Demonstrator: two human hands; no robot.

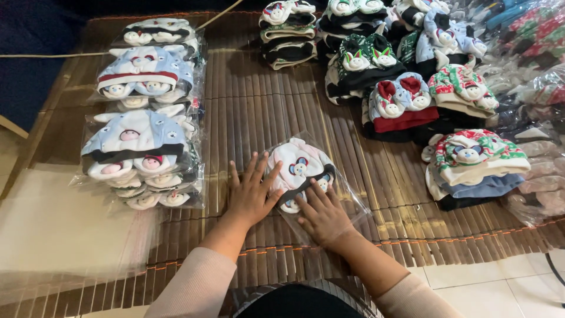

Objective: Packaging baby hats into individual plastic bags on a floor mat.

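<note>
Both arms in long pale pinkish-beige sleeves, snug knit, cuffs ending just above wrists. Left hand (252, 197) & right hand (322, 217) bare, no rings or watch seen. Dark garment at lap.

bamboo mat (259, 112) under bagged hats (141, 141)

Home packing spot for small goods, worked on the floor: brown slatted bamboo mat (253, 106) over white floor tiles (500, 288), stacks of bagged knitted baby hats (144, 147), loose unbagged hat piles (406, 70), spare clear plastic bags (541, 88).
</note>
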